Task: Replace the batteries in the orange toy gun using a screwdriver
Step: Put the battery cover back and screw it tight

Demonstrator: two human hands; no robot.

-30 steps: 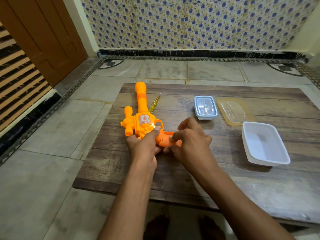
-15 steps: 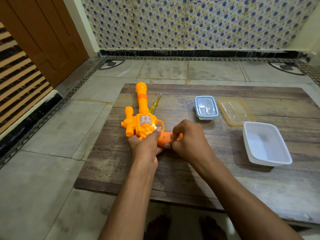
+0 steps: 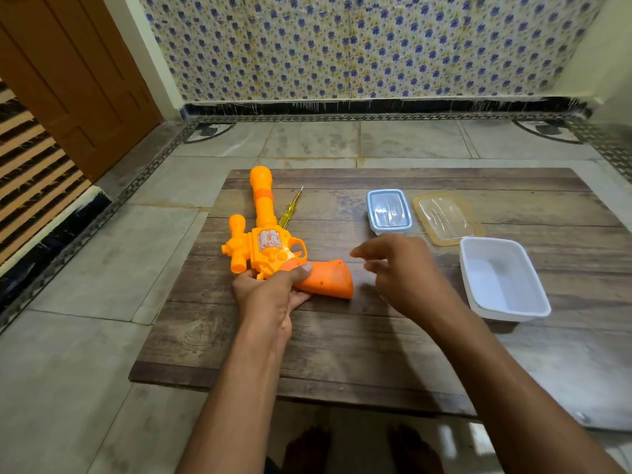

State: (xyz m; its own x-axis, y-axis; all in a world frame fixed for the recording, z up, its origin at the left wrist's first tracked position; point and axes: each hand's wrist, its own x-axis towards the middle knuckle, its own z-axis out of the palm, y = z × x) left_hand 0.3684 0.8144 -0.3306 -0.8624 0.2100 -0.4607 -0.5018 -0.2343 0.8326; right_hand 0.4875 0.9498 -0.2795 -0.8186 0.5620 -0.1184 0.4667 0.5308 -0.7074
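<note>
Left hand (image 3: 273,289) is clamped on the orange toy gun (image 3: 270,246) lying on the table (image 3: 342,343) while the right hand (image 3: 400,268) (loosely open, empty) is best sent for the screwdriver (image 3: 290,207) beside the barrel.

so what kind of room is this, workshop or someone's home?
Most likely a home, not a workshop: a floral-tiled wall, a stone tile floor and a brown wooden door. The work surface is only a low wooden board on the floor, with food-style plastic containers on it.
</note>
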